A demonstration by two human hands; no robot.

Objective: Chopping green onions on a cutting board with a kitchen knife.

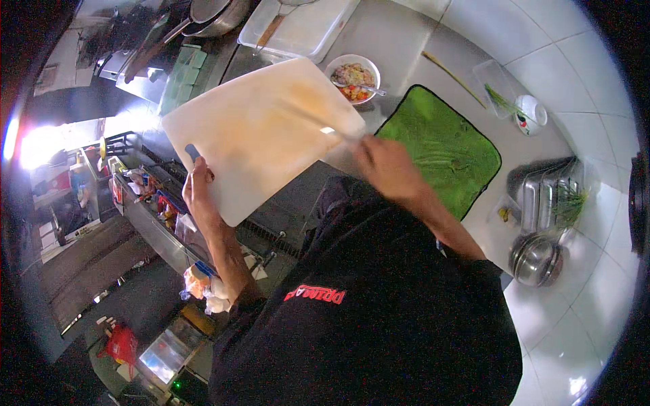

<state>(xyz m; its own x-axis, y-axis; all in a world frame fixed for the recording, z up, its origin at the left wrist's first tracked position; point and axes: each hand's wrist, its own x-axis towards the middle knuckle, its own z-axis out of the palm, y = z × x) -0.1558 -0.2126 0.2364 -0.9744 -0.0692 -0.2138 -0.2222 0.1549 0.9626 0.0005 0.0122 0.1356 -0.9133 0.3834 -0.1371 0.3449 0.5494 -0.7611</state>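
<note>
A white cutting board [244,155] with orange-brown stains is held tilted over the counter. My left hand [198,186] grips its near left edge by the dark handle slot, the fingers closed around it. Over the board's right end, my right hand [389,168] is closed on a knife [306,116]. Both the knife and that hand are smeared by motion, so the blade's outline is faint. Just beyond the board's far right corner stands a white bowl [374,70] of chopped food with a spoon [369,88] in it.
A green cloth [440,145] lies right of the board. A lidded-looking plastic tub [325,20] and pans [220,17] stand at the back. Along the right wall are a stalk [455,80], a white cup [531,115], metal trays [538,206] and metal bowls [533,262].
</note>
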